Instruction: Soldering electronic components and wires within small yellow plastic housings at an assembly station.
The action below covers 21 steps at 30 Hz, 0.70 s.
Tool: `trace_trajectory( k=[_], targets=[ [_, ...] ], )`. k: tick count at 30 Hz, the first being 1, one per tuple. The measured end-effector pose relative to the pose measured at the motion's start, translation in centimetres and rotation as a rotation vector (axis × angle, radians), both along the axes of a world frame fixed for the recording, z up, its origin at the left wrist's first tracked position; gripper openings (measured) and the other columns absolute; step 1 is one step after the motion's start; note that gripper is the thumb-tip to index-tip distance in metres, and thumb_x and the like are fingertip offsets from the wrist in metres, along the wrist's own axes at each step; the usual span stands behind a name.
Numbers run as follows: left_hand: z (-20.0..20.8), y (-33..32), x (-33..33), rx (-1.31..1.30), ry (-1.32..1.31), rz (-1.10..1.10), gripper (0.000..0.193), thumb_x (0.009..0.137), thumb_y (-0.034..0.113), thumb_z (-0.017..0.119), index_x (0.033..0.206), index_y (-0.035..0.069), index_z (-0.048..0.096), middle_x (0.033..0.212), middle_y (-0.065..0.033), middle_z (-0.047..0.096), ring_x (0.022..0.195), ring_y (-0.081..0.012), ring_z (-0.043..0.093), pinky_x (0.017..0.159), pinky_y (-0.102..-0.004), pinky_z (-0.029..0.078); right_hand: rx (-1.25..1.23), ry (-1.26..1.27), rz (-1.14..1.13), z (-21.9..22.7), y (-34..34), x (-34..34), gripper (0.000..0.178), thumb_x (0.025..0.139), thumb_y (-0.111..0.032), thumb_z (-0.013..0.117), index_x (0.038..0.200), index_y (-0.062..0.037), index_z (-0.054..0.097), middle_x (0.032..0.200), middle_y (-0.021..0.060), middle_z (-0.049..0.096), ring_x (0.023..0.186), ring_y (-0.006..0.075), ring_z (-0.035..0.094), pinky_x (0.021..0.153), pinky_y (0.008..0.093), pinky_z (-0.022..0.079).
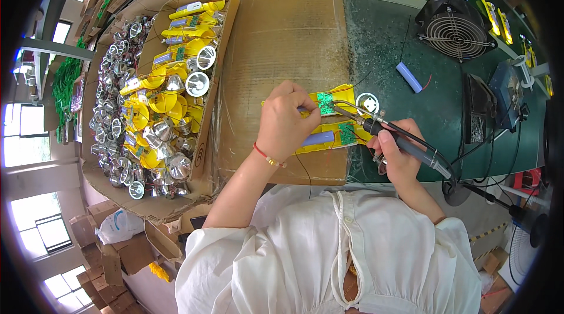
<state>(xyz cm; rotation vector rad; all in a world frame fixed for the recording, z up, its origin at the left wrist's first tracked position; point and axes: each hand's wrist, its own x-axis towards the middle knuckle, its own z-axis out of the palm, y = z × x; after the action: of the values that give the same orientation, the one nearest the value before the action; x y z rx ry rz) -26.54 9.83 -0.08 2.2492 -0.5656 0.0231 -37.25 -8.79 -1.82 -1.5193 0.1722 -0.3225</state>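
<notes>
a soldering iron (405,144) is gripped pen-like by the right hand (404,162), its tip slanted toward 10 o'clock at a green circuit board (325,103) in a yellow casing (342,93), laid at 12 o'clock from the body on a cardboard sheet (282,26) over the desk (376,37). the left hand (286,115) is curled above the casing's 9 o'clock part; whether anything is pinched cannot be told. the casing is judged light and stiff, the board fragile, best held by the shell's edges. forearms are angled in from 7 and 5 o'clock.
</notes>
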Motion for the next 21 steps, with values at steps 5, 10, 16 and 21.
trace_trajectory(
  k=[5, 10, 16, 21],
  targets=[
    [0.22, -0.13, 0.22, 0.032, -0.015, -0.025, 0.004, 0.062, 0.003, 0.065, 0.065, 0.001, 0.062, 0.075, -0.0074, 0.056, 0.066, -0.0177, 0.056, 0.059, -0.0264, 0.047, -0.025, -0.015, 0.013, -0.1, -0.01, 0.29, 0.013, 0.082, -0.007, 0.056, 0.087, 0.0014, 0.047, 0.065, 0.0096, 0.056, 0.057, 0.0145, 0.058, 0.048, 0.0215, 0.044],
    [0.16, 0.13, 0.24, 0.008, 0.008, -0.031, 0.004, 0.062, 0.003, 0.065, 0.064, 0.001, 0.062, 0.075, -0.0074, 0.056, 0.065, -0.0183, 0.056, 0.057, -0.0272, 0.046, -0.038, -0.009, 0.013, -0.24, 0.13, 0.44, 0.012, 0.081, -0.006, 0.056, 0.086, 0.0015, 0.048, 0.064, 0.0092, 0.056, 0.056, 0.0137, 0.058, 0.047, 0.0213, 0.045],
    [0.34, -0.16, 0.28, -0.024, 0.07, -0.028, 0.004, 0.06, 0.002, 0.064, 0.061, 0.001, 0.06, 0.074, -0.0093, 0.055, 0.069, -0.0246, 0.055, 0.061, -0.0324, 0.045, -0.07, -0.022, -0.006, -0.17, -0.03, 0.3, 0.014, 0.079, -0.006, 0.06, 0.083, 0.0028, 0.051, 0.067, 0.009, 0.059, 0.057, 0.0112, 0.058, 0.051, 0.0218, 0.046],
    [0.48, -0.07, 0.36, -0.013, 0.083, -0.025, 0.004, 0.06, 0.003, 0.064, 0.061, 0.002, 0.061, 0.074, -0.0096, 0.055, 0.069, -0.0248, 0.055, 0.062, -0.0325, 0.046, 0.023, -0.032, -0.09, -0.09, -0.32, -0.48, 0.015, 0.081, -0.007, 0.057, 0.088, 0.002, 0.047, 0.067, 0.0092, 0.054, 0.055, 0.0138, 0.055, 0.052, 0.0241, 0.047]
  ],
)
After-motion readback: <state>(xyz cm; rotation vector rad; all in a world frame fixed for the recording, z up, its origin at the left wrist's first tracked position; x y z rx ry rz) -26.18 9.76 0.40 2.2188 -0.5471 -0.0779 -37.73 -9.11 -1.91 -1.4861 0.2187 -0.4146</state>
